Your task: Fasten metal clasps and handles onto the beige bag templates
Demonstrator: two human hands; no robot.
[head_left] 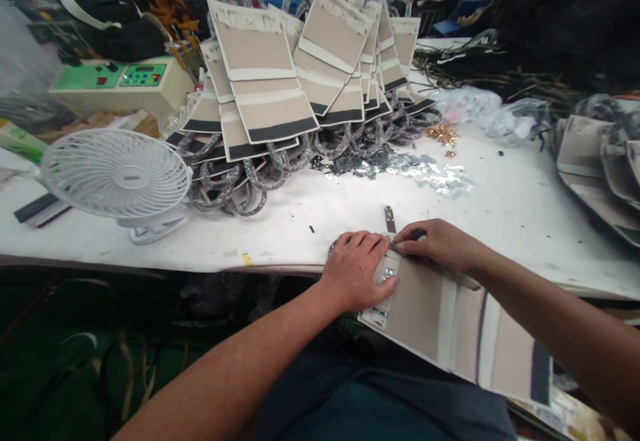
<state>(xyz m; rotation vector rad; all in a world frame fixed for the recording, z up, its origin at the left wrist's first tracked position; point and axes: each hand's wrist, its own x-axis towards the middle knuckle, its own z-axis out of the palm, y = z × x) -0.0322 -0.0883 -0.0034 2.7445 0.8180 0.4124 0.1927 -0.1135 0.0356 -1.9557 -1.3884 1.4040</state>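
Note:
A beige panel [423, 314] with pale bands and a dark end strip lies across the table's front edge and juts out over my lap. My left hand [356, 267] rests flat on its left end, fingers stretched, beside small shiny metal fittings [388, 273]. Close by, my right hand [425, 244] pinches at the panel's upper edge near my left fingertips; what sits between its fingers is too small to make out. A dark strap end with metal bits [390, 219] sticks out past that edge, away from me.
A white clip fan [120, 174] stands at the left. Similar panels with plastic-wrapped handles are piled [270, 74] at the back, behind scattered metal plates [400, 164] and gold-coloured pieces [442, 135]. More panels [585, 147] lie at the right. A green-topped machine [120, 87] sits back left.

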